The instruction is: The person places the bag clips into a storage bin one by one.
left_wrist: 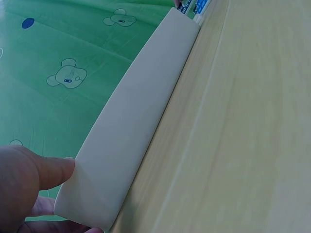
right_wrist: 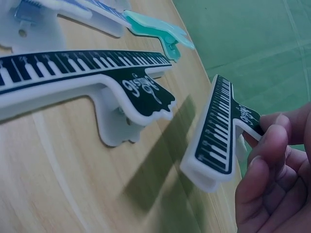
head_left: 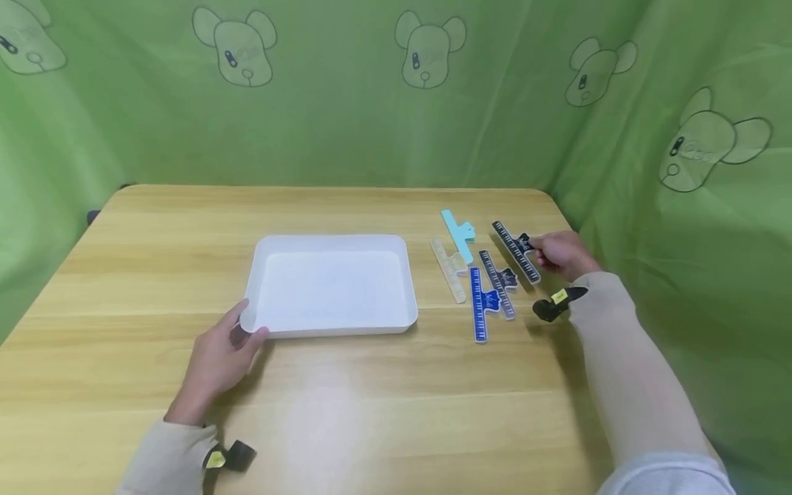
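Note:
My right hand [head_left: 563, 253] pinches the handle of a black-and-white sheet-music clip [head_left: 512, 249] with a piano-key pattern. In the right wrist view, that clip [right_wrist: 216, 131] is tilted and raised off the table, with thumb and forefinger on its tab. A second black piano-key clip [right_wrist: 82, 68] lies close by. My left hand [head_left: 218, 359] grips the near left corner of a shallow white tray [head_left: 334, 331]. In the left wrist view, the thumb presses the tray's outer wall [left_wrist: 126, 116] while the other fingers reach around the corner, partly hidden.
Left of the held clip lie a blue piano-key clip [head_left: 479, 306], a pale cream clip [head_left: 447, 269] and a turquoise clip [head_left: 458, 236]. A wooden table [head_left: 383, 426] bears everything. Green curtain [head_left: 346, 137] with mouse-head drawings hangs behind and at both sides.

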